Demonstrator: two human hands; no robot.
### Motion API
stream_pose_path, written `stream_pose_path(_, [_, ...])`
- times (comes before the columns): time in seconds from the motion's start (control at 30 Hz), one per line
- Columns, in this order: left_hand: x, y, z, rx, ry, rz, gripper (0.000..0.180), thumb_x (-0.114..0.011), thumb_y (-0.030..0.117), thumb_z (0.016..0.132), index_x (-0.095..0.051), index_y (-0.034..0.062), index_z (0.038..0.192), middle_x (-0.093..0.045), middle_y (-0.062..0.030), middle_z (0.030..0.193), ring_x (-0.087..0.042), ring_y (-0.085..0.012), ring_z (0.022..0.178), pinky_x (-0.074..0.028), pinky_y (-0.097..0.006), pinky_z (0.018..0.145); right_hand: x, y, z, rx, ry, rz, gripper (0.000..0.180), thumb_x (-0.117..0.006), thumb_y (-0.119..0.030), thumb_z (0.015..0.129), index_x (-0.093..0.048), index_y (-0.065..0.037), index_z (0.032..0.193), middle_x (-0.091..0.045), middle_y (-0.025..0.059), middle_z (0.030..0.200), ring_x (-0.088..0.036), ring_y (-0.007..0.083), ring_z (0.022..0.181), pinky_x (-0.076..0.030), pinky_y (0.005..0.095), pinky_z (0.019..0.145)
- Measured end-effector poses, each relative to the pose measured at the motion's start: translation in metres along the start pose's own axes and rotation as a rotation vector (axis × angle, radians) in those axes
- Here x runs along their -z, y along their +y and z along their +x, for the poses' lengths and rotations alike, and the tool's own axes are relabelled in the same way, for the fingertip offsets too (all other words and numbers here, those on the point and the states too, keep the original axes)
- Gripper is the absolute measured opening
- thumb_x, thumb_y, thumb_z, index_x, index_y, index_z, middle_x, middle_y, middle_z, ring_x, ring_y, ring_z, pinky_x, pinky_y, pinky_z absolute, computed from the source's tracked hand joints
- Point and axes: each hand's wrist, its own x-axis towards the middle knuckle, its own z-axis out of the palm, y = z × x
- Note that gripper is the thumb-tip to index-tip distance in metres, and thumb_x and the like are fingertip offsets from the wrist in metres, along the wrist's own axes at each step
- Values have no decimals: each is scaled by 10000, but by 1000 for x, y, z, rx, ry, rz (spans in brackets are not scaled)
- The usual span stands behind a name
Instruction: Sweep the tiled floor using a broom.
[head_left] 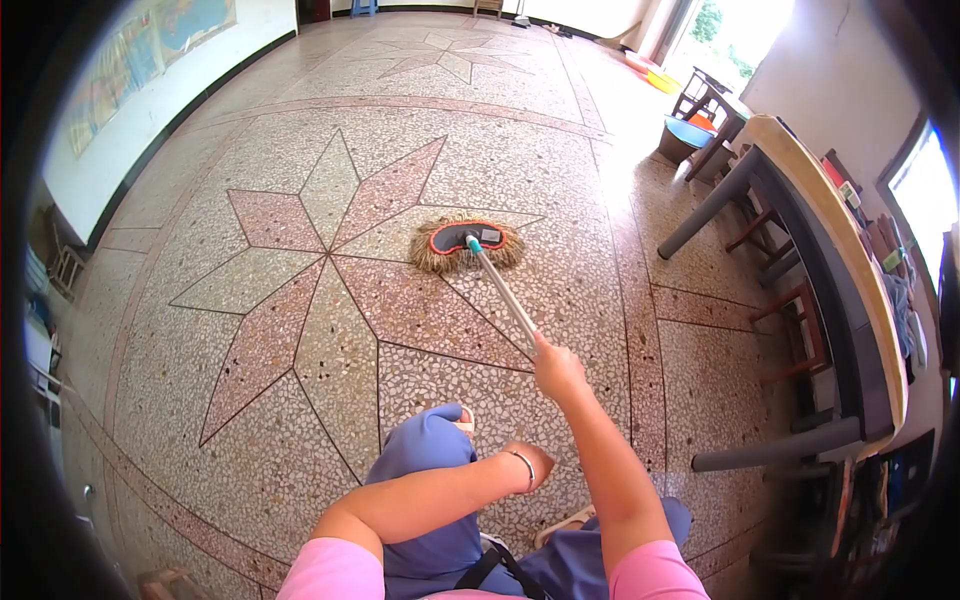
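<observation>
I have the right fingers [547, 354] wrapped round the silver mop handle [506, 292], its long axis running ahead and slightly left of them to the fringed mop head [458, 240], down on the terrazzo floor [500, 160]; the left hand [538, 463] sits behind them, farther from it, grip hidden: I can't tell.

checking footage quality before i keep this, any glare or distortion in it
Head view: daylight blows out the bright opening at upper right and glares off the speckled terrazzo floor nearby; the long pale-wood-edged table looks bowed; corners go black; the straw-coloured fringed mop looks fairly sharp.
</observation>
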Motion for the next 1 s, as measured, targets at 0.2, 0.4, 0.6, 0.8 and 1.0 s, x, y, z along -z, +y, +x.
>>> stream_pose_path(0.2, [18, 11, -7, -44, 50, -26, 305, -569, 104, 727, -610, 63, 1026, -625, -102, 1025, -602, -263, 946, -499, -367, 720, 26, 67, -51, -35, 62, -49, 423, -489, -244, 832, -434, -241, 1251, -594, 213, 861, -578, 374, 801, -453, 446, 700])
stream_pose_path(0.4, [10, 30, -17, -189, 67, 16, 357, -571, 88, 726, -543, 80, 1082, -625, -122, 976, -608, -275, 911, -492, -383, 713, 81, 120, -217, -148, -6, -14, 412, -509, -228, 803, -478, -228, 1214, -590, 222, 797, -570, 393, 759, -445, 461, 686])
stream_pose_path(0.6, [9, 46, -26, -277, 8, 42, 308, -517, 129, 769, -531, 70, 1071, -624, -135, 956, -610, -288, 889, -491, -391, 697, 127, 100, -300, -399, -44, -51, 406, -527, -230, 797, -491, -174, 1198, -597, 194, 739, -577, 381, 721, -454, 459, 668])
stream_pose_path(0.8, [19, 32, -34, -229, -48, 31, 273, -509, 132, 770, -561, 71, 1031, -627, -142, 942, -612, -293, 881, -490, -396, 705, 98, 68, -215, -314, 40, -144, 358, -528, -192, 793, -536, -153, 1149, -584, 205, 727, -564, 383, 703, -449, 463, 655])
stream_pose_path(1.0, [24, 28, -20, -136, 19, -55, 278, -535, 115, 748, -574, 54, 1017, -623, -148, 978, -603, -291, 916, -490, -388, 734, 50, 97, -70, -236, 126, -99, 340, -418, -164, 839, -459, -86, 1168, -604, 212, 849, -587, 374, 814, -464, 462, 701])
